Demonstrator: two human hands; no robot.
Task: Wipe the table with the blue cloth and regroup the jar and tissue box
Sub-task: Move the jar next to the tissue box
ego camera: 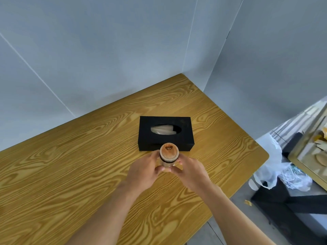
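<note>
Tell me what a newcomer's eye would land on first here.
Both hands, the left hand and the right hand, close around a small jar with a wooden lid, mid-table. Just behind it sits a black tissue box, a white tissue showing in its slot, on the wood-grain table.

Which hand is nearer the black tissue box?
Neither clearly. The left hand and right hand both clasp the jar just in front of the tissue box, one on each side.

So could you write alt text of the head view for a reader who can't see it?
Both hands, left and right, hold a small jar with a wooden lid just in front of a black tissue box on a wood-grain table. No blue cloth shows.
</note>
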